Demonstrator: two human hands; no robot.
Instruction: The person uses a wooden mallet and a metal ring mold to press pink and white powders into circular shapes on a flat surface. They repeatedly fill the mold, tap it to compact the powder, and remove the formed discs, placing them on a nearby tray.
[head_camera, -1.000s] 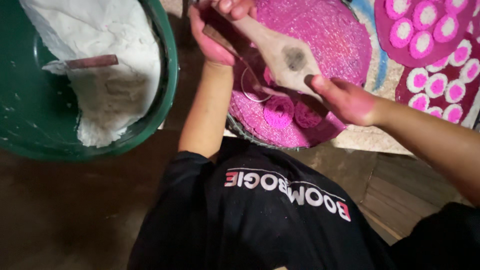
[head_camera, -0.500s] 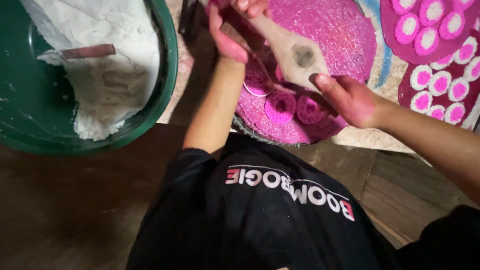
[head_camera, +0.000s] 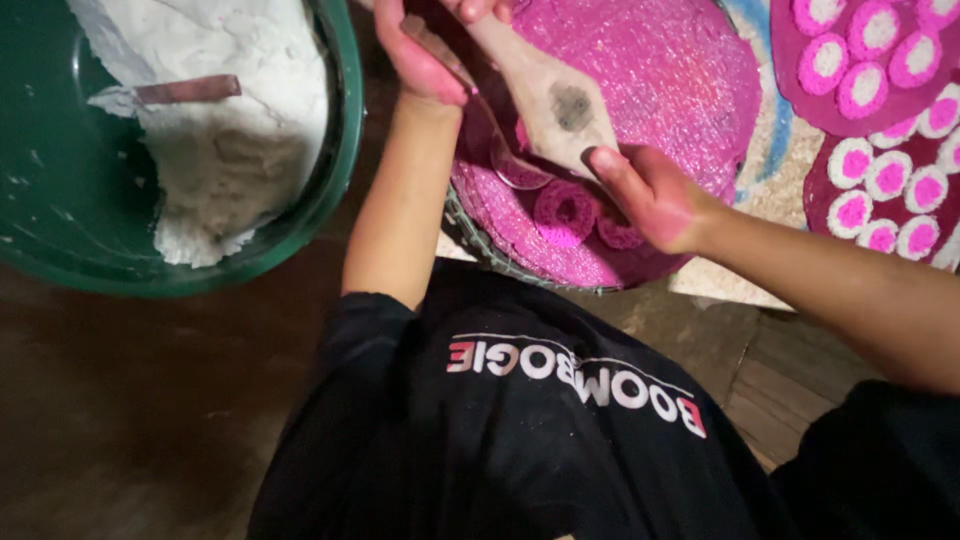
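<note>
My left hand (head_camera: 425, 60), stained pink, grips the narrow handle of a pale wooden paddle (head_camera: 555, 95) with a dark spot on its wide end. A thin metal spoon (head_camera: 510, 165) also hangs from that hand. My right hand (head_camera: 650, 200), pink too, holds the paddle's wide end with its fingertips. Both hands are above a round woven tray (head_camera: 680, 70) covered in bright pink grains. Two or three pink ring-shaped cakes (head_camera: 565, 210) lie on the tray just under the paddle.
A green basin (head_camera: 335, 190) at the left holds white dough (head_camera: 240, 120) with a flat stick (head_camera: 185, 90) stuck in it. Dark pink trays with several pink-and-white round cakes (head_camera: 870, 170) lie at the right. My black shirt (head_camera: 520, 430) fills the foreground, over a wooden floor (head_camera: 120, 400).
The paddle and both hands have shifted slightly down and left over the pink tray. The grip stays the same, and the view has drifted a little.
</note>
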